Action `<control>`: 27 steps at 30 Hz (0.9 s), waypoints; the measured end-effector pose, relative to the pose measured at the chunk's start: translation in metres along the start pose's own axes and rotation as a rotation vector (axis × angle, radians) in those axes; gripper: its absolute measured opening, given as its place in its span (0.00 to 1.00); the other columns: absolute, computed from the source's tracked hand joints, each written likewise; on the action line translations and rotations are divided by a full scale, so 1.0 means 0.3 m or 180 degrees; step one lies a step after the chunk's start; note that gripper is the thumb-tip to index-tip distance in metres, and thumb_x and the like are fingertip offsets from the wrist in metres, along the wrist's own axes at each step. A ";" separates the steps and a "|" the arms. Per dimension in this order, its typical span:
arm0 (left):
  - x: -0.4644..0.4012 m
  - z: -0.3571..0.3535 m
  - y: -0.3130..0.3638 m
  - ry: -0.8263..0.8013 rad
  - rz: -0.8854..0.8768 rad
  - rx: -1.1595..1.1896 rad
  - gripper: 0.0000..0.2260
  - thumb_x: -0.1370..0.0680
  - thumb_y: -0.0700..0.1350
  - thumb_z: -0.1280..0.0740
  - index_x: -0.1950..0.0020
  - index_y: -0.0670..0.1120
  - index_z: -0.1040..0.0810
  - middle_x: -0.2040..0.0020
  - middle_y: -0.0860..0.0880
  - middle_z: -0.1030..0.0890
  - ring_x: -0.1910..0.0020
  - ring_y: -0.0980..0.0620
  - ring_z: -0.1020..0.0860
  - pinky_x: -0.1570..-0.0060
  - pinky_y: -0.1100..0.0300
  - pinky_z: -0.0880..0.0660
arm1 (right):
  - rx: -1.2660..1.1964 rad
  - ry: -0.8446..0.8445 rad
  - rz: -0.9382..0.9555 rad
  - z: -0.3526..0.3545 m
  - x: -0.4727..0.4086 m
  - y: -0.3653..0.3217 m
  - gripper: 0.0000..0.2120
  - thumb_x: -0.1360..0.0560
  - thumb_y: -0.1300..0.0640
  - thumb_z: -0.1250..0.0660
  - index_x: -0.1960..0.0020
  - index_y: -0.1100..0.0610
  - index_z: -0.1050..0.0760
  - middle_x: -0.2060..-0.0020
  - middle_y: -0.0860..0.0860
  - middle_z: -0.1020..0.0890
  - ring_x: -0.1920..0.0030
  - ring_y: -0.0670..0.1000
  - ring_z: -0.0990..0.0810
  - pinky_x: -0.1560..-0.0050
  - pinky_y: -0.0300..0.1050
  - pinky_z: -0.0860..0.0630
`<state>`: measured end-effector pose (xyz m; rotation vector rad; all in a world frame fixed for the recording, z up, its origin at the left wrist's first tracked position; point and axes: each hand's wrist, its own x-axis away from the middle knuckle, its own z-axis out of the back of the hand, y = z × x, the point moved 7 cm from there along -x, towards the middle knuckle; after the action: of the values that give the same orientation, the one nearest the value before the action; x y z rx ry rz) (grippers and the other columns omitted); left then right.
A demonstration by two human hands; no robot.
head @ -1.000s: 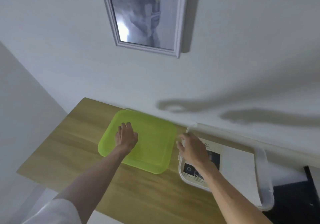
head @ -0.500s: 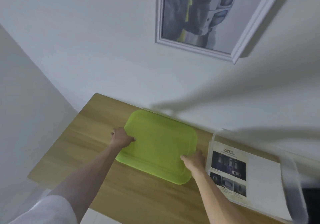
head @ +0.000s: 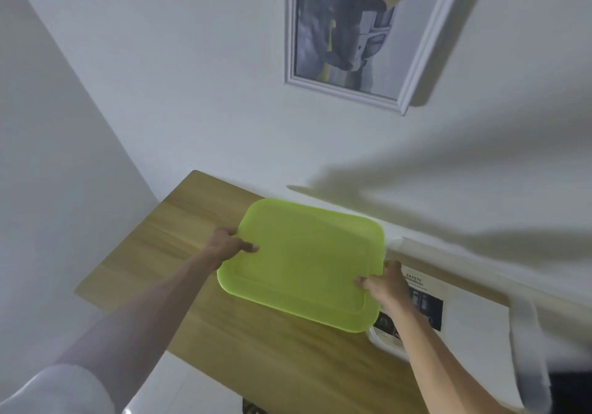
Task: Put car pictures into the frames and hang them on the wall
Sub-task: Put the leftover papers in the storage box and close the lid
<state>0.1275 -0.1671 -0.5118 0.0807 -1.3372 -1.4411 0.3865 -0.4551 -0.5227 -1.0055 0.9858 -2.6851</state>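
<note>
This looks like a room in a home. A white-framed car picture (head: 355, 29) hangs on a plain white wall (head: 192, 93), above a wood-grain counter (head: 166, 237) pushed against that wall in a corner. On the counter sit a lime-green plastic lid (head: 304, 263) and a clear plastic storage box (head: 525, 343) holding printed sheets (head: 474, 320). Pale floor tiles (head: 179, 384) show below the counter's edge.

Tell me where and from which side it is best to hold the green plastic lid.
Hold the flat, rounded-rectangle green plastic lid at its two opposite short edges, one hand from each side, thumb on top and fingers under the raised rim. The left hand and right hand grip it so. It is wide and thin, so one hand would probably let it tilt.
</note>
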 end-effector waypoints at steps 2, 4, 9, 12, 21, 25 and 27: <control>0.070 -0.105 0.017 -0.0071 -0.0038 0.0027 0.21 0.38 0.41 0.18 0.46 0.44 0.16 0.55 0.47 0.14 0.55 0.47 0.16 0.49 0.52 0.20 | -0.0001 0.0152 0.0036 0.129 0.045 0.063 0.26 0.31 0.59 0.21 0.42 0.57 0.35 0.50 0.55 0.21 0.50 0.57 0.20 0.51 0.50 0.23; 0.140 -0.234 0.045 -0.0169 -0.0104 0.0000 0.22 0.39 0.43 0.18 0.47 0.46 0.16 0.55 0.49 0.14 0.54 0.47 0.16 0.46 0.50 0.21 | 0.0050 0.0273 0.0016 0.259 0.059 0.156 0.30 0.31 0.58 0.21 0.37 0.58 0.34 0.46 0.56 0.20 0.46 0.58 0.19 0.52 0.48 0.24; 0.267 -0.606 0.099 -0.0439 -0.0199 -0.0011 0.20 0.38 0.41 0.18 0.48 0.46 0.18 0.51 0.46 0.14 0.52 0.46 0.17 0.44 0.47 0.21 | 0.0056 0.0445 -0.0178 0.570 0.027 0.416 0.38 0.33 0.55 0.20 0.29 0.59 0.35 0.39 0.57 0.20 0.42 0.57 0.19 0.49 0.45 0.25; 0.299 -0.795 0.119 -0.0510 -0.0248 -0.0086 0.25 0.39 0.43 0.18 0.44 0.44 0.18 0.49 0.46 0.15 0.50 0.46 0.17 0.44 0.48 0.22 | 0.0023 0.0454 -0.0302 0.717 0.000 0.545 0.31 0.33 0.54 0.20 0.34 0.60 0.28 0.47 0.55 0.17 0.47 0.56 0.17 0.47 0.48 0.21; 0.119 -1.080 0.084 -0.0323 -0.0364 -0.0663 0.47 0.54 0.60 0.23 0.36 0.47 0.21 0.41 0.46 0.18 0.42 0.44 0.21 0.42 0.46 0.22 | 0.0209 0.0388 -0.0512 0.873 -0.097 0.725 0.15 0.29 0.54 0.24 0.49 0.63 0.21 0.56 0.55 0.17 0.55 0.55 0.18 0.59 0.44 0.23; 0.267 -1.065 0.169 -0.0101 -0.0403 -0.0887 0.35 0.44 0.54 0.20 0.39 0.44 0.19 0.44 0.44 0.17 0.42 0.43 0.21 0.43 0.49 0.23 | 0.0391 0.0350 -0.0571 0.851 -0.124 0.748 0.15 0.28 0.54 0.26 0.53 0.65 0.23 0.63 0.54 0.21 0.65 0.52 0.22 0.72 0.41 0.31; 0.293 -1.063 0.181 -0.0050 -0.0379 -0.0915 0.27 0.39 0.49 0.19 0.42 0.43 0.17 0.47 0.44 0.16 0.44 0.43 0.21 0.45 0.50 0.23 | 0.0348 0.0369 -0.0564 0.848 -0.134 0.743 0.13 0.28 0.55 0.25 0.52 0.65 0.21 0.60 0.56 0.18 0.65 0.52 0.22 0.70 0.41 0.30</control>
<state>0.3415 -0.4240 -0.5347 -0.0404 -1.1405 -1.7243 0.5494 -0.7538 -0.5359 -0.9682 0.7916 -2.9353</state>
